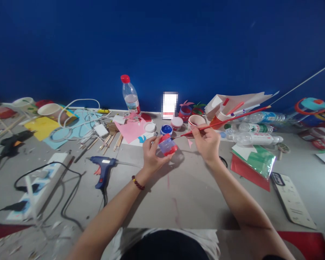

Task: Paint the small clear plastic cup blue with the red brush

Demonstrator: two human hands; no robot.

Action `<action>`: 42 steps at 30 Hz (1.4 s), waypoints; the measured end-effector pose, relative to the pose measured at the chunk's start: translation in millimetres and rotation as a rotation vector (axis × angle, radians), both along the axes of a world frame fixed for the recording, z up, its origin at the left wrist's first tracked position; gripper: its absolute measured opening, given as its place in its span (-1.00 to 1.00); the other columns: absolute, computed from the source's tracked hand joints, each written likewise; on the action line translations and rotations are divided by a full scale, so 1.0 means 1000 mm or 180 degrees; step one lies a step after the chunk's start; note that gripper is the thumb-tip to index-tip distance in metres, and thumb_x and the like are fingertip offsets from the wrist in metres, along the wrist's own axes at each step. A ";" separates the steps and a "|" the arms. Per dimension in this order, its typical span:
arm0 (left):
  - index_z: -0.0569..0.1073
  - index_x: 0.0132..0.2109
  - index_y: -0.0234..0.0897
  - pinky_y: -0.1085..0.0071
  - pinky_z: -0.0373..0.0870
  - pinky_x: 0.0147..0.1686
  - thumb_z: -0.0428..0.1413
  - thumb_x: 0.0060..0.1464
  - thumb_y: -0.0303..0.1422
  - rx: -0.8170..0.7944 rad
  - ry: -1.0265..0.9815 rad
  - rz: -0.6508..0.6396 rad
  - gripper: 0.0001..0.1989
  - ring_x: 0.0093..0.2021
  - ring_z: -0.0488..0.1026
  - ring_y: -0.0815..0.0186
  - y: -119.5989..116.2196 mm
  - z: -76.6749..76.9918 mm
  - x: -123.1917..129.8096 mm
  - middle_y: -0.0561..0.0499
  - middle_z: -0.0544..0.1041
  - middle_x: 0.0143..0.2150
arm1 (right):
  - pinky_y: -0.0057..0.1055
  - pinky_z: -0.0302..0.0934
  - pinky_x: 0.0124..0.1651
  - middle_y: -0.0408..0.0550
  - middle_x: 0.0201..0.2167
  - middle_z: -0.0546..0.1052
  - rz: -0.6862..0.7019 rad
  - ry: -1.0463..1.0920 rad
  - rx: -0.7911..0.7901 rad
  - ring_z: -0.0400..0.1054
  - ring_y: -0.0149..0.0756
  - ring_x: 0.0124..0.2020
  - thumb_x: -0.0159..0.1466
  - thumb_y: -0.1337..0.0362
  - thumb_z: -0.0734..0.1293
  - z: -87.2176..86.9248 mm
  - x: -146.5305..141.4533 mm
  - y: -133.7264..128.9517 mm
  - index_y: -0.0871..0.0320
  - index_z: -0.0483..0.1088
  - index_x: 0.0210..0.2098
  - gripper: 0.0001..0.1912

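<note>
Against a blue wall (pixel 162 43), the left hand (pixel 151 153) holds a red-and-purple piece (pixel 167 147) over the counter (pixel 189 195) near an open paint jar (pixel 167 130), the right hand (pixel 208 142) a paintbrush (pixel 233 118) at the piece's edge — apparently mid-painting, calling next for steady strokes.

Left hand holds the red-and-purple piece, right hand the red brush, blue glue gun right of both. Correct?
No: the blue glue gun lies left of both, per the head view. Left hand holds the red-and-purple piece, right hand the red brush.
</note>
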State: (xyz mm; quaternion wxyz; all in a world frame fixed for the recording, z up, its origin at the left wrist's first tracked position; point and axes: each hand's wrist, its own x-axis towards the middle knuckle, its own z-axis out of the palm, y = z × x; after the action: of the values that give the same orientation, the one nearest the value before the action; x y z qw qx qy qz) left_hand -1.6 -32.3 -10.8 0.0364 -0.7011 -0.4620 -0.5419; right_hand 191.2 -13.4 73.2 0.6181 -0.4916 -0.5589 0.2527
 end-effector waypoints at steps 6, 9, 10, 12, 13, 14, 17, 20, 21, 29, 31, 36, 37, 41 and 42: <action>0.31 0.21 -0.15 0.10 0.46 0.01 0.36 -0.09 -0.10 -0.0074 0.0067 0.0015 -0.25 0.00 0.42 0.10 -0.001 0.001 0.001 -0.12 0.39 0.00 | -0.26 0.55 -0.43 -0.17 -0.58 0.54 -0.0026 0.0269 -0.0043 0.53 -0.23 -0.56 0.16 0.03 0.47 0.000 0.006 0.007 0.09 0.42 -0.46 -0.71; 0.32 0.20 -0.17 0.12 0.46 0.01 0.37 -0.10 -0.14 -0.0075 0.0067 0.0002 -0.27 0.01 0.41 0.10 -0.001 0.000 0.002 -0.12 0.38 0.01 | -0.24 0.56 -0.41 -0.17 -0.57 0.55 0.0057 0.0466 -0.0107 0.51 -0.26 -0.59 0.16 0.04 0.47 0.003 0.008 0.005 0.08 0.41 -0.44 -0.72; 0.32 0.20 -0.17 0.12 0.45 0.01 0.37 -0.10 -0.14 -0.0061 0.0061 -0.0009 -0.27 0.01 0.41 0.10 -0.001 0.000 0.002 -0.12 0.38 0.01 | -0.24 0.56 -0.41 -0.17 -0.56 0.55 0.0096 0.0509 -0.0146 0.50 -0.27 -0.60 0.16 0.04 0.47 0.004 0.007 0.003 0.08 0.41 -0.44 -0.72; 0.31 0.21 -0.16 0.12 0.45 0.01 0.37 -0.10 -0.14 -0.0068 0.0071 -0.0037 -0.25 0.01 0.41 0.10 0.000 -0.001 0.003 -0.12 0.38 0.01 | -0.25 0.56 -0.43 -0.17 -0.56 0.55 0.0182 0.0542 -0.0222 0.48 -0.28 -0.61 0.15 0.04 0.48 0.005 0.005 -0.001 0.08 0.42 -0.43 -0.73; 0.31 0.22 -0.15 0.12 0.44 0.02 0.37 -0.10 -0.13 -0.0084 0.0077 -0.0052 -0.25 0.01 0.41 0.10 0.000 -0.001 0.003 -0.12 0.38 0.01 | -0.26 0.55 -0.43 -0.17 -0.56 0.54 0.0226 0.0544 -0.0245 0.49 -0.28 -0.60 0.15 0.04 0.48 0.006 0.003 -0.003 0.09 0.42 -0.43 -0.73; 0.30 0.22 -0.14 0.11 0.44 0.03 0.37 -0.10 -0.12 -0.0092 0.0075 -0.0070 -0.24 0.02 0.41 0.10 0.000 -0.002 0.003 -0.12 0.38 0.02 | -0.27 0.56 -0.43 -0.16 -0.54 0.55 0.0257 0.0543 -0.0256 0.50 -0.28 -0.58 0.15 0.04 0.48 0.006 0.001 -0.004 0.09 0.43 -0.43 -0.73; 0.30 0.22 -0.15 0.11 0.43 0.03 0.35 -0.07 -0.10 -0.0058 0.0034 -0.0119 -0.26 0.02 0.40 0.10 0.000 -0.003 0.003 -0.12 0.38 0.02 | -0.27 0.57 -0.38 -0.16 -0.51 0.55 0.0319 0.0518 -0.0242 0.54 -0.25 -0.51 0.15 0.05 0.48 0.006 -0.002 -0.007 0.09 0.44 -0.44 -0.73; 0.31 0.21 -0.16 0.12 0.43 0.02 0.34 -0.07 -0.07 -0.0033 0.0060 -0.0079 -0.26 0.01 0.41 0.10 0.000 -0.003 0.002 -0.12 0.39 0.01 | -0.27 0.57 -0.39 -0.17 -0.54 0.54 0.0275 0.0466 -0.0250 0.54 -0.25 -0.52 0.15 0.04 0.47 0.005 -0.003 -0.004 0.10 0.44 -0.44 -0.73; 0.31 0.21 -0.15 0.11 0.43 0.02 0.35 -0.08 -0.06 -0.0032 0.0063 -0.0060 -0.26 0.00 0.41 0.10 0.000 -0.003 0.002 -0.12 0.39 0.01 | -0.28 0.57 -0.40 -0.18 -0.56 0.54 0.0251 0.0457 -0.0261 0.53 -0.25 -0.54 0.15 0.04 0.48 0.004 -0.002 -0.003 0.10 0.44 -0.44 -0.72; 0.34 0.20 -0.16 0.11 0.42 0.03 0.36 -0.09 -0.08 -0.0093 -0.0029 -0.0089 -0.27 0.01 0.40 0.09 0.000 -0.001 0.002 -0.13 0.40 0.00 | -0.24 0.55 -0.45 -0.19 -0.60 0.52 0.0067 0.0455 -0.0245 0.51 -0.24 -0.58 0.11 -0.01 0.49 0.008 0.004 0.003 0.09 0.42 -0.46 -0.67; 0.33 0.20 -0.16 0.10 0.43 0.03 0.36 -0.09 -0.11 -0.0109 -0.0028 -0.0104 -0.28 0.01 0.41 0.10 0.000 -0.001 0.002 -0.12 0.40 0.01 | -0.23 0.55 -0.44 -0.19 -0.59 0.52 0.0059 0.0452 -0.0230 0.51 -0.24 -0.57 0.11 -0.01 0.49 0.011 0.006 0.002 0.09 0.41 -0.46 -0.67; 0.31 0.20 -0.15 0.10 0.42 0.05 0.34 -0.06 -0.12 -0.0130 0.0036 -0.0150 -0.29 0.04 0.40 0.10 -0.001 -0.001 0.004 -0.12 0.38 0.03 | -0.27 0.54 -0.45 -0.18 -0.56 0.54 0.0151 0.0459 -0.0354 0.51 -0.26 -0.57 0.13 0.03 0.49 0.013 0.007 -0.003 0.10 0.41 -0.46 -0.70; 0.31 0.20 -0.15 0.10 0.42 0.06 0.34 -0.05 -0.12 -0.0138 0.0039 -0.0159 -0.30 0.05 0.40 0.10 -0.001 -0.001 0.004 -0.13 0.38 0.04 | -0.29 0.54 -0.45 -0.18 -0.56 0.54 0.0213 0.0455 -0.0414 0.51 -0.26 -0.57 0.13 0.04 0.49 0.012 0.006 -0.005 0.11 0.42 -0.45 -0.71; 0.32 0.19 -0.17 0.11 0.42 0.05 0.33 -0.04 -0.11 -0.0123 -0.0007 -0.0160 -0.31 0.04 0.39 0.11 0.000 -0.002 0.003 -0.13 0.38 0.03 | -0.33 0.54 -0.42 -0.17 -0.55 0.56 0.0308 0.0246 -0.0412 0.54 -0.26 -0.54 0.18 0.08 0.46 0.012 0.000 -0.011 0.11 0.42 -0.46 -0.74; 0.32 0.19 -0.17 0.10 0.42 0.05 0.34 -0.05 -0.10 -0.0111 -0.0033 -0.0149 -0.31 0.03 0.39 0.11 0.000 -0.002 0.003 -0.13 0.39 0.02 | -0.33 0.54 -0.41 -0.16 -0.55 0.57 0.0278 0.0149 -0.0355 0.55 -0.25 -0.53 0.19 0.09 0.46 0.012 -0.002 -0.013 0.11 0.42 -0.47 -0.74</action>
State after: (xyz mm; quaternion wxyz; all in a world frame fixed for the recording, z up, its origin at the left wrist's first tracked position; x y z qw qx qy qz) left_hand 1.0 -32.5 -13.1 0.0091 -0.7094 -0.4551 -0.5381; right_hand 189.5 -25.9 85.3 0.5911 -0.4944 -0.5503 0.3215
